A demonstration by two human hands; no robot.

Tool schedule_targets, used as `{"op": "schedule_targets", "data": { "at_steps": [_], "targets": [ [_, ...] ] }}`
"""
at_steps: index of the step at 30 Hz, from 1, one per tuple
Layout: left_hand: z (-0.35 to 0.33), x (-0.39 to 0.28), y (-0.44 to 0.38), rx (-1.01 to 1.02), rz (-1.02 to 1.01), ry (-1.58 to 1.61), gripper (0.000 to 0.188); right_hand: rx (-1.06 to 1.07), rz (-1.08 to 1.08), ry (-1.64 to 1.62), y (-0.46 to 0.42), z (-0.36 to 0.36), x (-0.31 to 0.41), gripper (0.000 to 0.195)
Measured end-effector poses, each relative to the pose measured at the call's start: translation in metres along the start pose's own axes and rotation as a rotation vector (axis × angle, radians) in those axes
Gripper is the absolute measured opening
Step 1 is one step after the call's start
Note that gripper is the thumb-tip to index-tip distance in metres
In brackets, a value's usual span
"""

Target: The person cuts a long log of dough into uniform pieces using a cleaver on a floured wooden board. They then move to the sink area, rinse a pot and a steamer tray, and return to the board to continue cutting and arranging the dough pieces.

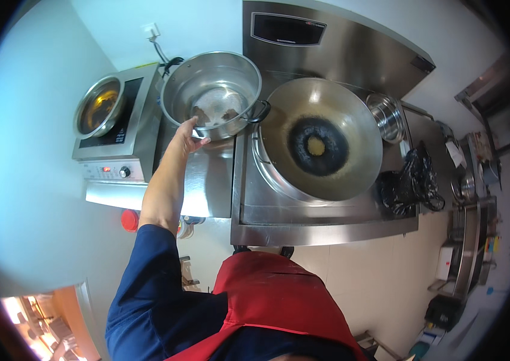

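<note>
My left hand [188, 136] is at the near rim of a large stainless steel pot [219, 92]. Its fingers reach over the rim while the thumb points away to the right, spread from them. Whether the skin touches the metal is unclear. Brown stains mark the pot's bottom, and a black side handle [259, 112] sticks out at its right. Beside that handle, a wide wok [358, 135] rests on a steel ring over the stove, with a dark burnt-looking band around a small yellowish pool. My right hand is out of view.
On the left, an induction cooker [140, 131] with a lit red display carries a metal bowl [86, 126] of amber liquid. Right of the wok are stacked steel containers [388, 119] and a black plastic bag [410, 182]. A steel backsplash [363, 49] rises behind. A red lid [129, 220] shows below the counter.
</note>
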State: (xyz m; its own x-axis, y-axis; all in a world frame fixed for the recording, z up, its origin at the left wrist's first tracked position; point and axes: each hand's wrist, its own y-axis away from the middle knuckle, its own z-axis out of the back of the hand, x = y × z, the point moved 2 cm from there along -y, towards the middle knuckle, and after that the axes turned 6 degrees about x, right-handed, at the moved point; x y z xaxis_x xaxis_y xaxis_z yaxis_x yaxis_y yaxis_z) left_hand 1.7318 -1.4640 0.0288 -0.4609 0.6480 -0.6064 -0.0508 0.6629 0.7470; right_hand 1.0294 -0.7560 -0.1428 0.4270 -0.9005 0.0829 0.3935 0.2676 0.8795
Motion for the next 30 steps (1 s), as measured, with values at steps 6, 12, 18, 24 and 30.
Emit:
{"op": "schedule_targets", "data": {
  "at_steps": [6, 12, 18, 24, 30],
  "targets": [
    [0.024, 0.011, -0.028, 0.094, 0.052, 0.124, 0.041, 0.072, -0.081, -0.793, 0.038, -0.073, 0.027, 0.014],
    [0.053, 0.068, 0.066, 0.115, 0.016, 0.136, 0.043, 0.114, 0.131, -1.015, 0.043, -0.045, 0.159, 0.033],
    [0.121, 0.148, 0.164, 0.100, 0.064, 0.027, 0.034, 0.615, 0.646, -0.766, 0.102, -0.026, 0.341, 0.053],
    [0.183, 0.244, 0.260, 0.095, 0.121, 0.051, 0.030, 0.896, 0.699, -0.981, 0.236, -0.085, 0.467, 0.043],
    [0.168, 0.324, 0.329, -0.064, 0.140, 0.137, 0.018, 0.905, 0.621, -1.190, 0.239, -0.132, 0.442, 0.025]
  ]
}}
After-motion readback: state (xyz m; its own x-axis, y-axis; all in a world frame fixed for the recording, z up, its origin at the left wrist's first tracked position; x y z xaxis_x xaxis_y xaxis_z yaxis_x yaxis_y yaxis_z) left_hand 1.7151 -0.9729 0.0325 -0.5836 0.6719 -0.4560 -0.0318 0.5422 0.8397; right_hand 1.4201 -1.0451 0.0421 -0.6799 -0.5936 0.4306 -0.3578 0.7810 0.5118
